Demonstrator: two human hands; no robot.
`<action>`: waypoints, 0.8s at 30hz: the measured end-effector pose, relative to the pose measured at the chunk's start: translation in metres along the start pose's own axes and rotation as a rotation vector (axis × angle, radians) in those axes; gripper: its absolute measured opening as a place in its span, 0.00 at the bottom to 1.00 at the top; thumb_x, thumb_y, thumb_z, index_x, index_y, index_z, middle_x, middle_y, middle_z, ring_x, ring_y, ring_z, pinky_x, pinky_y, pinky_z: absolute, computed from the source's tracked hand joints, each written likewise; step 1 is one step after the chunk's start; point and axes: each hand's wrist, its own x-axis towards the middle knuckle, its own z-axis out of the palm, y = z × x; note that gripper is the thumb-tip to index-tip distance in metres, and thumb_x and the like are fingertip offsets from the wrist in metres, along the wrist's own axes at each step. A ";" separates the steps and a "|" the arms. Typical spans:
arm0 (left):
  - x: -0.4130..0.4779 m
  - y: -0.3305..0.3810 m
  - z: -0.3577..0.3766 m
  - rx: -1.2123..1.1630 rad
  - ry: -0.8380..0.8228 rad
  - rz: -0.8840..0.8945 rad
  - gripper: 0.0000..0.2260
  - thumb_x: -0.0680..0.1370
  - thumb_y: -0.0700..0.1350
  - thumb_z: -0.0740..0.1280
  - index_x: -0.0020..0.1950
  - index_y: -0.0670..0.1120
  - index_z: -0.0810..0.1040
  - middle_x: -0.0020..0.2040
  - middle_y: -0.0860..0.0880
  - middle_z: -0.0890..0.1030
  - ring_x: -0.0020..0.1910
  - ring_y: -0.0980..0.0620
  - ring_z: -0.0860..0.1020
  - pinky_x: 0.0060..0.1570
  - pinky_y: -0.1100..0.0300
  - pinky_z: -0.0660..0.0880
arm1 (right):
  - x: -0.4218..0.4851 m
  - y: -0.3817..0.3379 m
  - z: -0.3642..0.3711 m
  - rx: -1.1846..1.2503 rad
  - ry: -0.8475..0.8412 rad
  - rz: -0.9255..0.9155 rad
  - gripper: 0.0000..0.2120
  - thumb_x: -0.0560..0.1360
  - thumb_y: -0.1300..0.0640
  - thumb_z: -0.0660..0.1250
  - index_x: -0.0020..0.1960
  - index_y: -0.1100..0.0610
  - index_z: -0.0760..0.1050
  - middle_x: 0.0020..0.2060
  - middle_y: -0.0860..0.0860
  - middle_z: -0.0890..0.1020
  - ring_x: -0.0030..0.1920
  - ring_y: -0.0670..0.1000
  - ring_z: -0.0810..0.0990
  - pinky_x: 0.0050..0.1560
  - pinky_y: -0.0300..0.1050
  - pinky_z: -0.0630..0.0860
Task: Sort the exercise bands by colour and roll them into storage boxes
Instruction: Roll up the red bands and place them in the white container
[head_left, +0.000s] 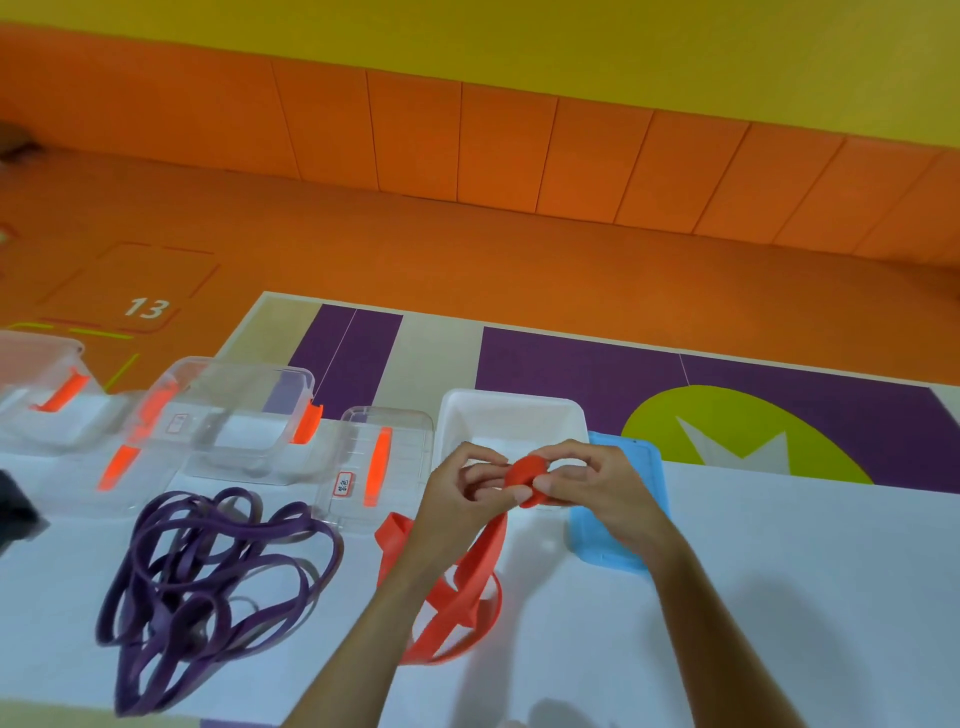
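Both hands are up in front of the white box (511, 415), and they're working the red band (524, 475): the left hand (462, 488) and the right hand (597, 488) each pinch a small tight coil of it between curled fingers and thumbs. Only the start of that band is wound; most of it trails down and lies in loose loops on the table (779, 597) below the wrists. Over to the left, the purple bands (208, 577) sit in one tangled heap, none rolled as far as I can see. The clear boxes (244, 415) behind them look empty, and I see nothing in the white box either, though the hands hide part of it. A blue lid (597, 540) lies just beside it. I'd call it early days: colours separated, first roll barely begun, everything yet to be boxed.
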 end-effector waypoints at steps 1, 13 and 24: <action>-0.001 -0.001 0.002 -0.037 0.044 0.008 0.13 0.74 0.35 0.79 0.55 0.40 0.80 0.49 0.44 0.88 0.51 0.44 0.87 0.52 0.56 0.82 | -0.001 0.002 0.004 0.047 0.037 -0.014 0.17 0.70 0.60 0.80 0.58 0.61 0.84 0.47 0.63 0.88 0.50 0.63 0.88 0.56 0.53 0.84; -0.007 0.019 0.026 -0.371 0.165 -0.025 0.13 0.74 0.40 0.76 0.58 0.48 0.86 0.55 0.50 0.88 0.57 0.54 0.86 0.55 0.64 0.80 | -0.015 0.029 0.057 0.565 0.240 -0.138 0.32 0.67 0.43 0.83 0.63 0.62 0.83 0.61 0.65 0.83 0.62 0.63 0.84 0.60 0.50 0.81; -0.014 0.020 0.022 -0.211 0.197 0.041 0.11 0.76 0.35 0.76 0.55 0.47 0.88 0.51 0.51 0.89 0.53 0.55 0.86 0.51 0.68 0.78 | -0.020 0.013 0.031 0.157 0.239 -0.113 0.16 0.73 0.54 0.80 0.59 0.54 0.84 0.55 0.56 0.87 0.59 0.59 0.86 0.61 0.55 0.81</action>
